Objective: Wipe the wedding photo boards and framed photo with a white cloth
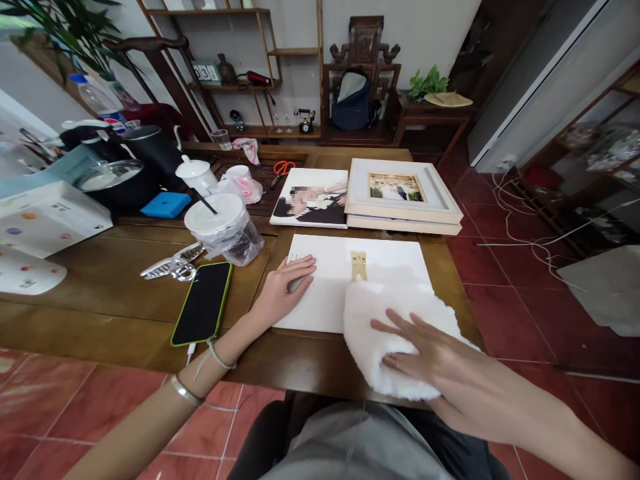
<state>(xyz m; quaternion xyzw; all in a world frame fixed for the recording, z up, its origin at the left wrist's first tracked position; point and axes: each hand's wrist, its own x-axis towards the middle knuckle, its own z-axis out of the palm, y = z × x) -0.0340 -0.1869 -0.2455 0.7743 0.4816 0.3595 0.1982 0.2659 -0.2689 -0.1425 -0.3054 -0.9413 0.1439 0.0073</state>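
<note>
A flat white board (325, 287) lies on the wooden table in front of me, with a gold-coloured metal hanger plate (359, 265) on its face. My left hand (287, 287) rests on the board's left edge, its fingers stretched out and nothing held. Over the board's right part and past its near edge spreads a fluffy white cloth (370, 347). On top of this cloth lies my right hand (417, 350), fingers spread and pressing rather than gripping. What lies beneath the cloth is hidden.
Behind the board are a photo print (313, 200) and stacked framed pictures (400, 207). Left of my left hand are a phone (203, 303) with a cable, silver hair clips (175, 263) and a bagged cup (220, 223). Orange-handled scissors (283, 168) lie farther back. Cables (510, 213) trail over the floor.
</note>
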